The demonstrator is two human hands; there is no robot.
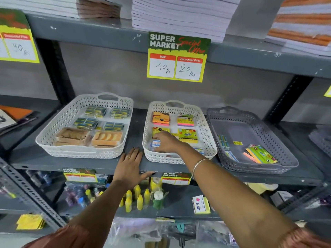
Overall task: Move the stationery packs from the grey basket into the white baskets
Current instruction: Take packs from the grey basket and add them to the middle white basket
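Observation:
The grey basket [279,169] stands at the right of the shelf and holds a sticky-note pack [260,154] and a few flat packs [223,141]. The middle white basket [206,126] holds several sticky-note packs. My right hand [165,142] is inside its front left corner, fingers closed on a small clear pack with a white and blue label [155,143]. The left white basket [59,120] holds several boxed packs. My left hand [129,167] lies flat and open on the shelf edge between the two white baskets.
A price sign [177,57] hangs from the upper shelf above the middle basket. Stacked notebooks [180,15] lie on that upper shelf. Yellow bottles [138,197] and other goods fill the shelf below. Another grey basket [320,138] shows at the far right edge.

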